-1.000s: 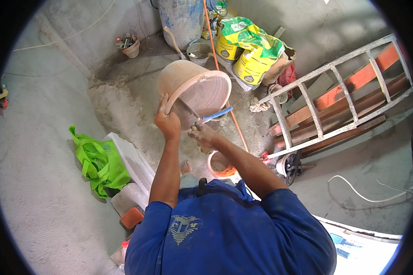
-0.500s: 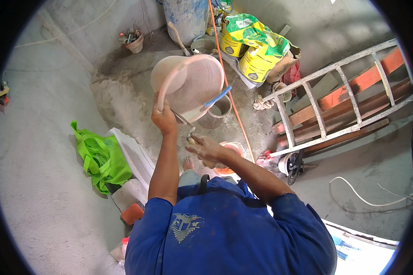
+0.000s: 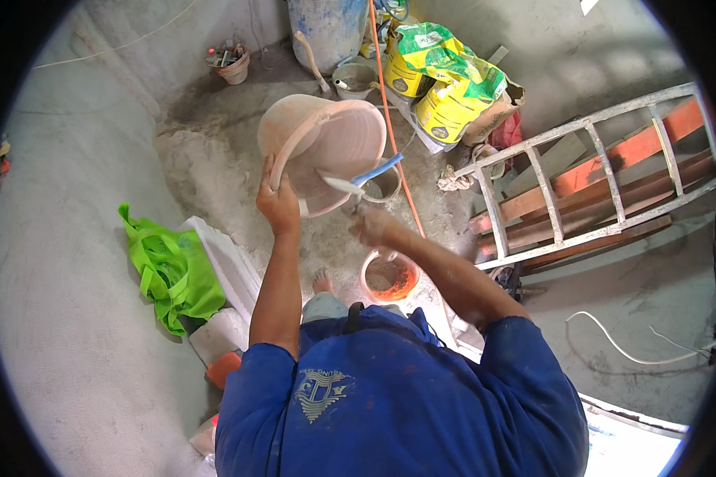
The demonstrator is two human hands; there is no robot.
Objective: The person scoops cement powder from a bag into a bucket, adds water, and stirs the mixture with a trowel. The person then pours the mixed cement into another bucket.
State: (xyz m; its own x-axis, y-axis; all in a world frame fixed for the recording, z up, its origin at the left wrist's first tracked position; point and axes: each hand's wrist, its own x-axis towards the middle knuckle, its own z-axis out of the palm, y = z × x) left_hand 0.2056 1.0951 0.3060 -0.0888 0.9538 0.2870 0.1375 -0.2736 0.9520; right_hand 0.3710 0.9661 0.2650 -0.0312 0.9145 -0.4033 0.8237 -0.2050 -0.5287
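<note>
My left hand (image 3: 277, 203) grips the rim and handle of a pale pink bucket (image 3: 326, 143), holding it up and tipped so its mouth faces me. My right hand (image 3: 371, 226) holds a blue-handled trowel (image 3: 366, 176), whose whitish blade reaches into the bucket's mouth. Below my hands, a small orange bucket (image 3: 390, 278) with grey mix in it stands on the floor near my bare foot (image 3: 322, 280).
A metal ladder (image 3: 589, 179) lies over orange boards at the right. Yellow and green sacks (image 3: 445, 79), a blue barrel (image 3: 326, 28) and an orange hose (image 3: 390, 119) are at the back. A green bag (image 3: 171, 270) lies at the left, a white cable (image 3: 636, 342) at the right.
The bucket has tipped further toward me and shifted slightly left. My right hand dropped, then rose again with the trowel blade at the bucket's mouth.
</note>
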